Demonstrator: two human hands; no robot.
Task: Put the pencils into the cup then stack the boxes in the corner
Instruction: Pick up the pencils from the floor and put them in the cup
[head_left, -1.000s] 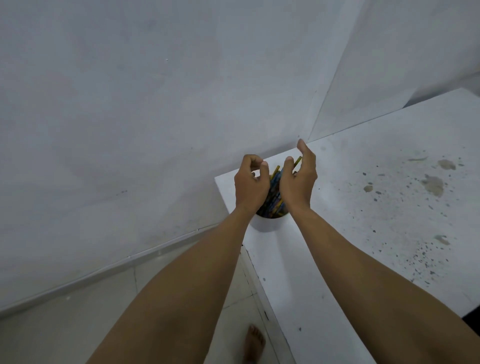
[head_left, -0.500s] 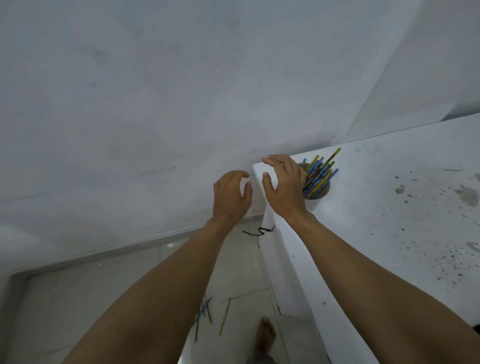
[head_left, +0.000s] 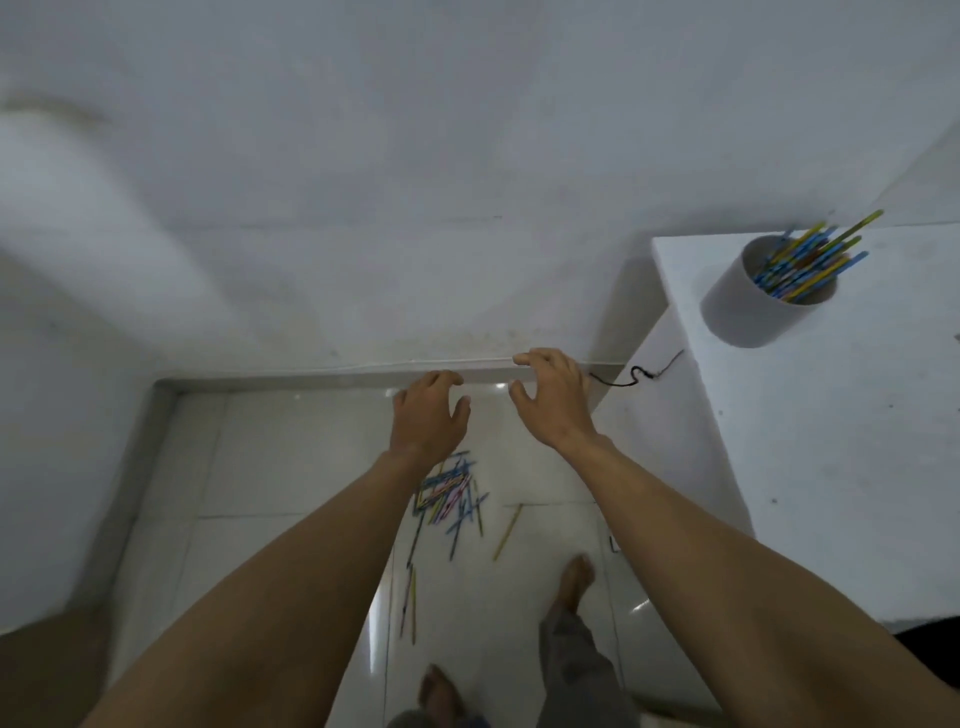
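Note:
A white cup (head_left: 748, 317) stands near the left corner of the white table (head_left: 831, 441), with several blue and yellow pencils (head_left: 810, 254) sticking out of it. More coloured pencils (head_left: 449, 499) lie scattered on the tiled floor below my arms. My left hand (head_left: 428, 418) and my right hand (head_left: 553, 397) hover side by side above the floor, left of the table, fingers spread and holding nothing. No boxes are in view.
A white wall runs along the back with a skirting strip at floor level. A thin black cable (head_left: 636, 374) hangs at the table's left edge. My bare feet (head_left: 574, 577) stand on the glossy floor tiles (head_left: 291, 457).
Both hands have left the cup and swung left and down off the table to above the floor. The view has turned left, bringing the scattered floor pencils into sight.

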